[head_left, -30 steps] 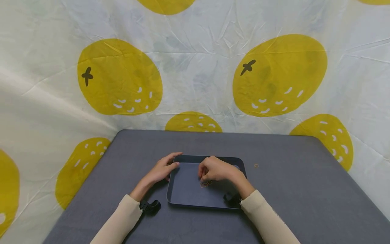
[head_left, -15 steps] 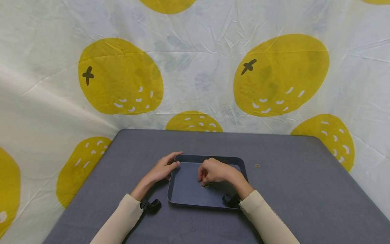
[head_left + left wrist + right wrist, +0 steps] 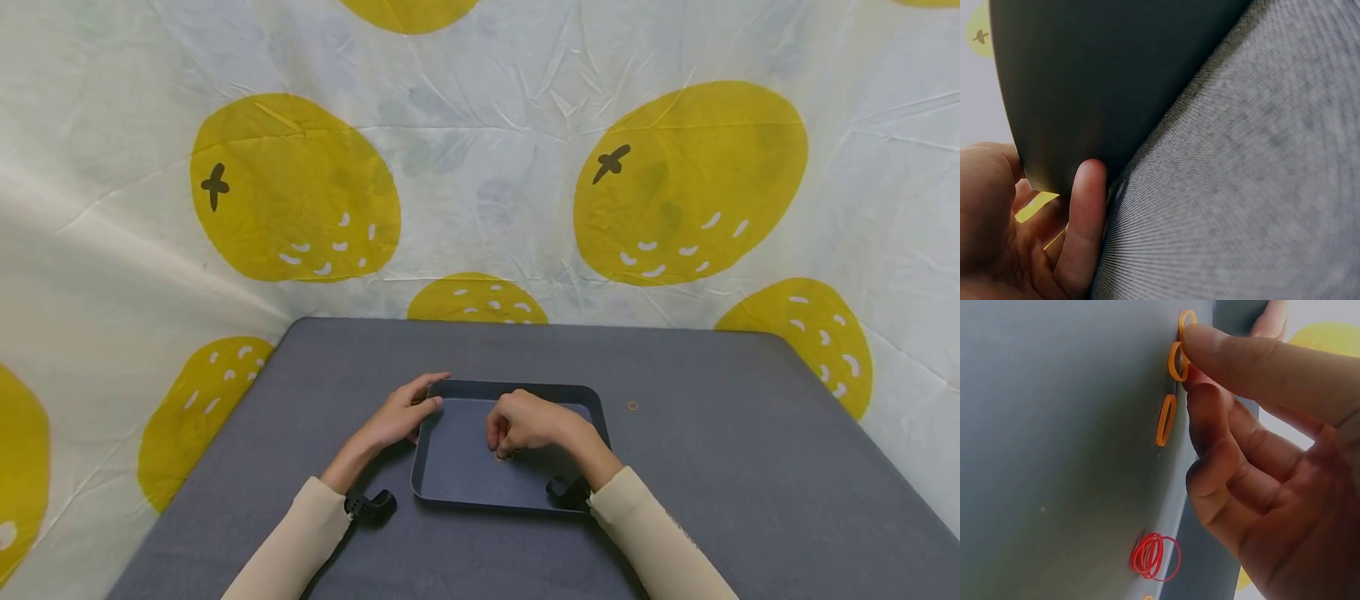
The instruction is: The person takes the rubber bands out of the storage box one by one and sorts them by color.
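Observation:
A shallow dark grey tray (image 3: 480, 503) lies in front of me. My left hand (image 3: 397, 417) holds its far left corner, the thumb on the rim and fingers against the outer wall (image 3: 1091, 87). Over the tray floor, my right hand (image 3: 528, 419) reaches down with fingers bent. In the right wrist view, thumb and index finger pinch at an orange rubber band (image 3: 1177, 362). One more orange rubber band (image 3: 1187, 320) shows by the thumb tip, and another orange rubber band (image 3: 1165, 420) lies beside the curled fingers. Farther off sits a bunch of red rubber bands (image 3: 1147, 556).
Right of the tray, a single orange rubber band (image 3: 632, 406) lies on the grey table (image 3: 750, 450). A white cloth (image 3: 487, 192) printed with yellow fruit hangs behind the table. Black wrist cameras (image 3: 371, 507) sit on both wrists.
My right hand has lowered slightly onto the orange rubber bands, which it now partly covers in the head view. The left hand and the tray have stayed in place.

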The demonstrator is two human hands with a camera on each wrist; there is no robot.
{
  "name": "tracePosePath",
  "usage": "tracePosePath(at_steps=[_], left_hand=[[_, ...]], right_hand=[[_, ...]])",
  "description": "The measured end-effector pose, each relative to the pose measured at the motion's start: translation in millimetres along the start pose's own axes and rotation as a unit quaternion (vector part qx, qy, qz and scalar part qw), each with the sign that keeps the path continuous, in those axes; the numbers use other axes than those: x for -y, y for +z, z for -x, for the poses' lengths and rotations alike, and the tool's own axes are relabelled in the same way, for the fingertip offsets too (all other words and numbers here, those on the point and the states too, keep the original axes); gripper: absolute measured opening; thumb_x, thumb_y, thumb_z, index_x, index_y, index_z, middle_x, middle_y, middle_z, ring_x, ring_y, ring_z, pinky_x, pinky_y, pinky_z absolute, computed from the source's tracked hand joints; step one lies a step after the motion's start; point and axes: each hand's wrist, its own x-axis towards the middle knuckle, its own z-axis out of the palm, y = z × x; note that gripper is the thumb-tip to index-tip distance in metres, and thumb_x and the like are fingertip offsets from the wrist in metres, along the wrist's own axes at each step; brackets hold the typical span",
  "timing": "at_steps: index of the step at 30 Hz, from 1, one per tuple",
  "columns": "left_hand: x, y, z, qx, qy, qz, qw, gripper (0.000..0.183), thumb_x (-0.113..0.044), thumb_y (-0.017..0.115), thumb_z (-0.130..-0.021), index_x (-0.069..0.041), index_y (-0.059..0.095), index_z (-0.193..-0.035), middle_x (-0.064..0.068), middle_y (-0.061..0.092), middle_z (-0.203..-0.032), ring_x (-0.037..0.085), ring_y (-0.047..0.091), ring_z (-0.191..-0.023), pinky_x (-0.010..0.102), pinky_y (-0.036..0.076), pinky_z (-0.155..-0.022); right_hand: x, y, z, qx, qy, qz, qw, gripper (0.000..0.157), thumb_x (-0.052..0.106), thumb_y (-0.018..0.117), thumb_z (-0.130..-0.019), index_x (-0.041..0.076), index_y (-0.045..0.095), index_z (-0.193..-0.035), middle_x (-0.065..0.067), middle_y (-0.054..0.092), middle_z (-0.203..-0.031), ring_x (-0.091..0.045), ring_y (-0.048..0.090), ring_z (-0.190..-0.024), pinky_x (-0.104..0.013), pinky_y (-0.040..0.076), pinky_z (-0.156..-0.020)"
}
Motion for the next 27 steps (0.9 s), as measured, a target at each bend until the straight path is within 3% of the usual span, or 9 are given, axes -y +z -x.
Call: tracePosePath(at_steps=[10,18,27], left_hand=[[0.0,-0.5,1.1,0.002,0.004,-0.001,1.0000,0.046,-0.032,0.053,-0.100,-0.036,0.042,-0.145,0.005,0.055,-0.135,0.025,0.057,-0.066,0.041,0.054,-0.047],[0.4,-1.0,0.2,0.003,0.003,0.003,1.0000,0.047,-0.032,0.053,-0.100,-0.036,0.042,-0.145,0.005,0.053,-0.138,0.023,0.062,-0.079,0.041,0.054,-0.048],[1.2,-0.2,-0.9,0.002,0.004,0.000,1.0000,0.046,-0.032,0.053,-0.099,-0.037,0.042,-0.144,0.006,0.056,-0.133,0.024,0.063,-0.074,0.041,0.054,-0.047]], right_hand=[[-0.2,2.0,-0.4,0.001,-0.004,0.001,1.000,0.015,0.008,0.077,-0.079,0.018,0.069,-0.071,0.009,0.067,-0.066,-0.005,0.056,-0.054,-0.020,0.045,-0.048],[0.7,0.3,-0.1,-0.002,-0.003,-0.002,1.000,0.015,0.010,0.076,-0.081,0.018,0.069,-0.070,0.009,0.067,-0.066,-0.006,0.057,-0.053,-0.022,0.045,-0.047],[4.7,-4.0,3.7,-0.009,0.001,-0.006,1.000,0.014,0.008,0.073,-0.082,0.017,0.069,-0.072,0.005,0.069,-0.068,-0.007,0.059,-0.054,-0.022,0.047,-0.048]])
